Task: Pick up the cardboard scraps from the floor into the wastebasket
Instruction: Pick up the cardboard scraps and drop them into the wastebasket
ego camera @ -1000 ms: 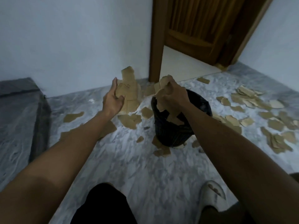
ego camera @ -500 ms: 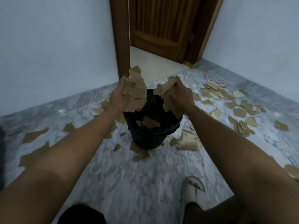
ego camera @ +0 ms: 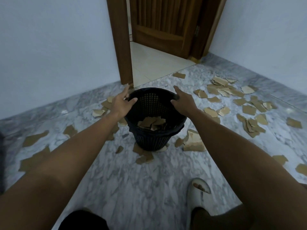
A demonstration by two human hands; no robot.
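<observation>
Littering grey marble floor (ego camera: 149, 188), cardboard scraps (ego camera: 249, 110); left hand (ego camera: 122, 102), right hand (ego camera: 184, 100): grip slack, empty, over wastebasket (ego camera: 152, 140).

Grey-veined marble floor (ego camera: 149, 188) is running to pale blue-white walls (ego camera: 58, 47), a brown wooden door (ego camera: 162, 27) is standing in its frame (ego camera: 118, 40), cream tiles (ego camera: 154, 63) showing beyond, dim light.

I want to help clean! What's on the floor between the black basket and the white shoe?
In the head view, a few small cardboard scraps lie just in front of the basket. From there to the shoe it's bare marble floor.
</observation>
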